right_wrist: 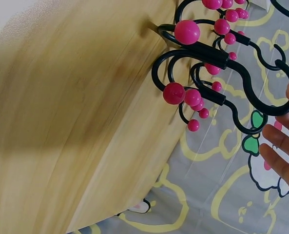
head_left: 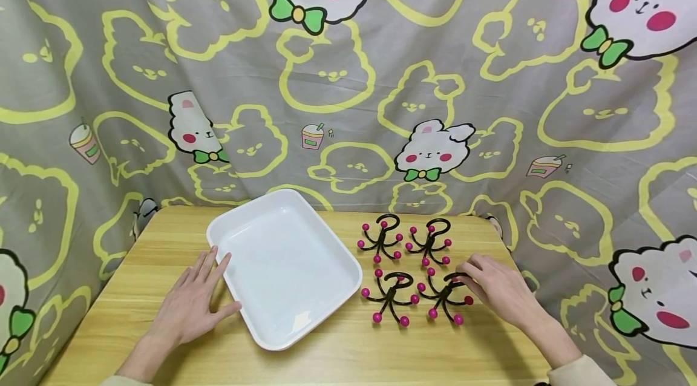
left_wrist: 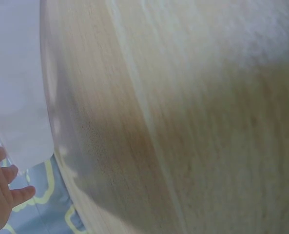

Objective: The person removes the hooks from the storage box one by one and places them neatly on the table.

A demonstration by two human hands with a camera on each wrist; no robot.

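Note:
A white rectangular tray [head_left: 285,265] lies turned at an angle on the table. My left hand [head_left: 190,301] is at its left side, fingers straight and spread, fingertips touching the rim; the left wrist view shows these fingers [left_wrist: 12,195] beside the tray wall. Right of the tray stand several black hanging hooks with pink ball tips, among them a front left hook [head_left: 391,295], a back left one [head_left: 381,241] and a back right one [head_left: 429,241]. My right hand [head_left: 498,286] pinches the curved top of the front right hook [head_left: 443,296]; its thumb is hidden.
Everything stands on a light wood-grain table [head_left: 163,241]. A grey curtain [head_left: 348,120] with cartoon animals hangs behind the table and at both sides. The hooks stand close together beside the tray's right corner.

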